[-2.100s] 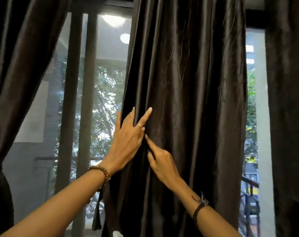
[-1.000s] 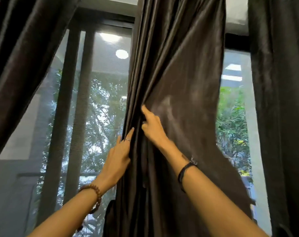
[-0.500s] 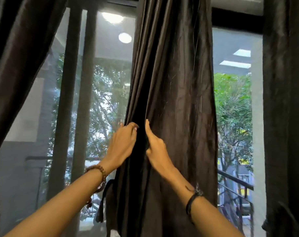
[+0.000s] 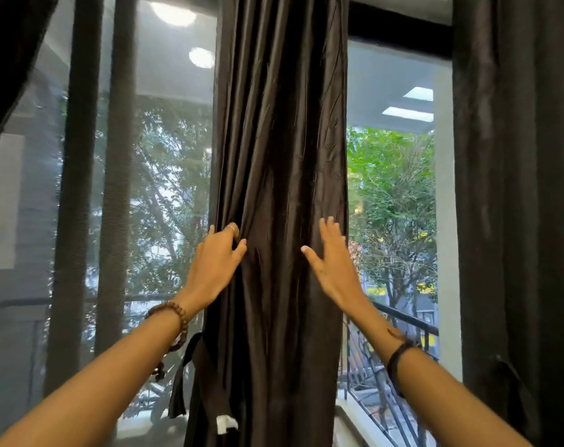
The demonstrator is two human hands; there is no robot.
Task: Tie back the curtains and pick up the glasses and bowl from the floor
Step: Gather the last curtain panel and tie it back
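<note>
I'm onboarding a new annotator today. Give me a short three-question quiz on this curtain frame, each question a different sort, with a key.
1. True or false: the left hand grips the left edge of the middle curtain.
2. How does the right hand lie? A) fist around a tie strap B) fingers straight, flat on the fabric C) off the curtain
3. Fill in: on the left wrist sits a beaded ____.

Key: 1 true; 2 B; 3 bracelet.

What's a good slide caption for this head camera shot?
Gathering the middle curtain at the window: left hand grips its left edge, right hand rests open near its right edge.
</note>
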